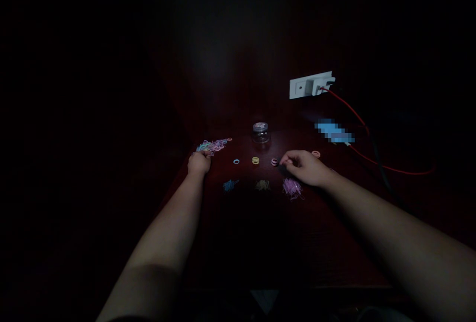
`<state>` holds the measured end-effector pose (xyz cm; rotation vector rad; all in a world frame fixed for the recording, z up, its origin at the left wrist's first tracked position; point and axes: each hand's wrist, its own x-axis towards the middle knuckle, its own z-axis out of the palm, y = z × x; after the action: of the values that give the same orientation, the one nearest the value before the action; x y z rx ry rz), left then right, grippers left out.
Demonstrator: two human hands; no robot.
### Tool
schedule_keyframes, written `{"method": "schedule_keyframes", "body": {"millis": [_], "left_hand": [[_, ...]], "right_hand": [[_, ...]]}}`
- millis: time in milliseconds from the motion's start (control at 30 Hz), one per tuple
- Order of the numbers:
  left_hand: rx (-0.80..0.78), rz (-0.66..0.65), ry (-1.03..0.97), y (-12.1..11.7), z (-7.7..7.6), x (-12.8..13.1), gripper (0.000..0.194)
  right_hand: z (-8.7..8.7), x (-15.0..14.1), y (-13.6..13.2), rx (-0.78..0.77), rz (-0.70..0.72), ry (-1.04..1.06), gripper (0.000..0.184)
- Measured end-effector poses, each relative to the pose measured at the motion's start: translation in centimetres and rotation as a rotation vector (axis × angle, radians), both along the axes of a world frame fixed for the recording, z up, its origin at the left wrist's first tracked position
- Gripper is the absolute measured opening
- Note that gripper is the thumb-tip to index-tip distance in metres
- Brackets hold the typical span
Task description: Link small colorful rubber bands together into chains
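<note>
My left hand is at the near edge of a mixed heap of coloured elastic bands, its fingers curled into them; what they grip is hidden. My right hand hovers beside a pink pair of small hair ties, fingertips pinched together, and anything between them is too small to make out. A blue hair tie and some yellow hair ties lie in the same row. Closer to me are a blue pile of thin bands, a yellowish pile and a purple pile.
A clear lidded jar stands behind the row. An orange hair tie lies past my right hand. A wall socket holds a plug with a red cable, which runs near a blurred blue object. The dark red table is dimly lit.
</note>
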<state>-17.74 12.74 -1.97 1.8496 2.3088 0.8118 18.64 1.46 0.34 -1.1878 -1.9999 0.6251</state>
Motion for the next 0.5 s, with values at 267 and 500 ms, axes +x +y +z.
{"method": "schedule_keyframes", "body": {"millis": [267,500], "left_hand": [[0.001,0.034,0.038,-0.28,0.33,0.28,0.027],[0.005,0.020,0.022,0.02,0.11,0.13,0.026]], "right_hand": [[-0.40,-0.03,0.36,0.017,0.016,-0.031,0.019],[-0.21,-0.09,0.30,0.027,0.006,-0.042,0.018]]}}
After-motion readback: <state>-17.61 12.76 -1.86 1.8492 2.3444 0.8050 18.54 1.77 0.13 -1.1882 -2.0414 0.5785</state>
